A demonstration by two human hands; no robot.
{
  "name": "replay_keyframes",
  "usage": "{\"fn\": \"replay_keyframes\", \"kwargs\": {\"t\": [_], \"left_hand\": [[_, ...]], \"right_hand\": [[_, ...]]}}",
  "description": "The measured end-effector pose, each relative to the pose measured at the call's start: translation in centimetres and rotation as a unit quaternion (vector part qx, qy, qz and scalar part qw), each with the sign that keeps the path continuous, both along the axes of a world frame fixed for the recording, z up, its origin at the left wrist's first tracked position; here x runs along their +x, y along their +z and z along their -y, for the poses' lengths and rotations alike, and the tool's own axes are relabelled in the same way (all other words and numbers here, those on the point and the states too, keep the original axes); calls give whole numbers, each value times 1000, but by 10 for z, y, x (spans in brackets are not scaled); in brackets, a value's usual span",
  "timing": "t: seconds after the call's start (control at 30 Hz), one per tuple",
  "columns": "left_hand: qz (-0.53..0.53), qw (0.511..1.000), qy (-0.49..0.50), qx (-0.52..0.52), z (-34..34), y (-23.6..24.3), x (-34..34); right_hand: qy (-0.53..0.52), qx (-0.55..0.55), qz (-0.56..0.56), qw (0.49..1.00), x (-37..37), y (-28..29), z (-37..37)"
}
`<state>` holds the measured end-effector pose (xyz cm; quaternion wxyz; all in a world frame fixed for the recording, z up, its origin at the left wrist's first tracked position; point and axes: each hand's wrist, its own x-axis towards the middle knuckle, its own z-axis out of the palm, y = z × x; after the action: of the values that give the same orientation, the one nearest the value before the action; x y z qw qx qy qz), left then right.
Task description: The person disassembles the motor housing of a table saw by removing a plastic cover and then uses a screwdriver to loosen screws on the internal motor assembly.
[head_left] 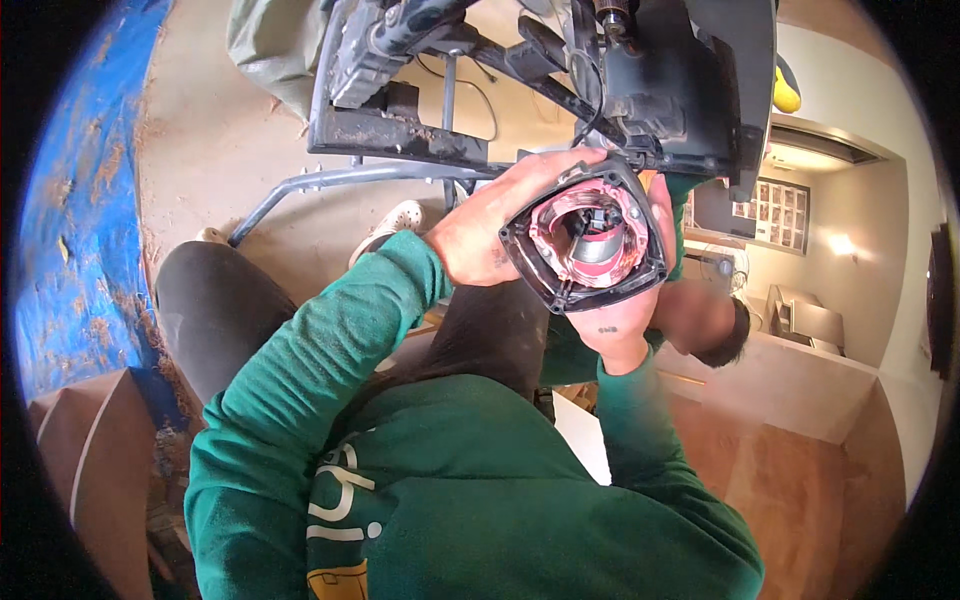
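Note:
A black square motor housing (590,298) is held up between my two hands, its open end facing me. Inside it sits a ring of reddish copper windings (548,232) around a hollow core. My left hand (480,232) is closed on the housing's left side, with its fingers reaching over the top edge. Gripping from below and the right, my right hand (618,322) has its fingers partly hidden behind the housing. Just beyond stands a dusty dark machine (655,85) on a metal tube frame (370,173), close to the housing's upper edge.
A person (700,320) in a green sleeve is close by on the right, behind my right hand. A grey-green bag (275,50) lies at the upper left. Blue sheeting (85,220) covers the far left, beside brown panels (100,450). A low wall (770,390) runs along the right.

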<state>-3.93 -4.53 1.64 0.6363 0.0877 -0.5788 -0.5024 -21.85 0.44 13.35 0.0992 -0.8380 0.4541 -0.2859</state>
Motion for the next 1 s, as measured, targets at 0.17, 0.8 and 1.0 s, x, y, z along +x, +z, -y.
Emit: {"fn": "replay_keyframes", "kwargs": {"t": [0.17,0.8,1.0], "left_hand": [[54,998,38,-11,-2,5,5],[160,985,71,2,-6,9,5],[111,989,101,13,-7,2,-6]], "right_hand": [[13,7,40,999,-11,-10,1],[-107,189,241,946,-35,-27,-20],[-160,196,220,942,-45,-27,-21]]}}
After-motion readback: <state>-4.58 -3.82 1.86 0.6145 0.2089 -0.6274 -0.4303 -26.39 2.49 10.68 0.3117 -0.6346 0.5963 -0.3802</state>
